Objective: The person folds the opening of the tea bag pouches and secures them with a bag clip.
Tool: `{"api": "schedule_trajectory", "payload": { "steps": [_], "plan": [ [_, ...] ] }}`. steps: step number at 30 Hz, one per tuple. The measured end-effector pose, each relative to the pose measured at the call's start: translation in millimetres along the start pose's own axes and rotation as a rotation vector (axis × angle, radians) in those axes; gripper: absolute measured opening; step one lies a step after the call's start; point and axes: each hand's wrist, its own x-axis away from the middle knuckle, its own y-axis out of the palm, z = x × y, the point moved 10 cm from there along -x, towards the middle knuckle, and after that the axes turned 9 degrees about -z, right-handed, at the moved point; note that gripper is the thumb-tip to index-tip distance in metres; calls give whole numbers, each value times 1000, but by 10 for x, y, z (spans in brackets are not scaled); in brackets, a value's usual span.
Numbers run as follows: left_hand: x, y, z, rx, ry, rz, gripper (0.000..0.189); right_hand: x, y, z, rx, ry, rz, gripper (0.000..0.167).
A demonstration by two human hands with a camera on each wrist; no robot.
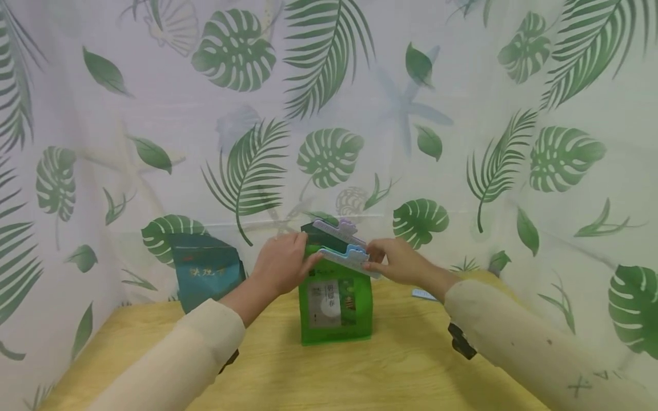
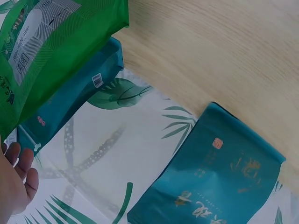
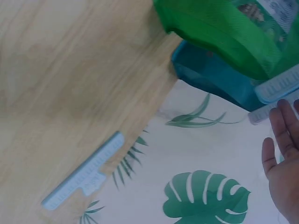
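A green tea bag point(image 1: 336, 334) stands upright on the table with a picture label on its front. Along its top edge lies a pale blue sealing clip point(image 1: 341, 258), slanting down to the right. My left hand point(image 1: 281, 261) pinches the bag's top left corner, the thumb reaching to the clip's left end. At the clip's other end, my right hand point(image 1: 396, 260) holds it between thumb and fingers. Right behind is a teal bag point(image 2: 79, 88), mostly hidden in the head view, with a purple clip point(image 1: 336, 229) across its top.
Another teal bag point(image 1: 208, 271) with gold lettering stands at the back left. A loose light blue clip point(image 3: 84, 172) lies on the table near the back edge, right of the green bag. A leaf-patterned sheet point(image 1: 329, 85) hangs behind the wooden table point(image 1: 319, 377).
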Motion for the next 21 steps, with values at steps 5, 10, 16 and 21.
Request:
{"api": "schedule_trajectory", "payload": {
  "steps": [5, 10, 16, 21],
  "plan": [
    [99, 70, -76, 106, -75, 8, 62, 143, 183, 195, -26, 107, -58, 49],
    [236, 189, -89, 219, -127, 23, 63, 291, 452, 371, -32, 187, -92, 56],
    [420, 461, -131, 310, -220, -44, 67, 364, 713, 382, -33, 166, -87, 52],
    [583, 783, -95, 301, -234, -136, 63, 431, 925, 372, -72, 150, -84, 42]
  ]
}}
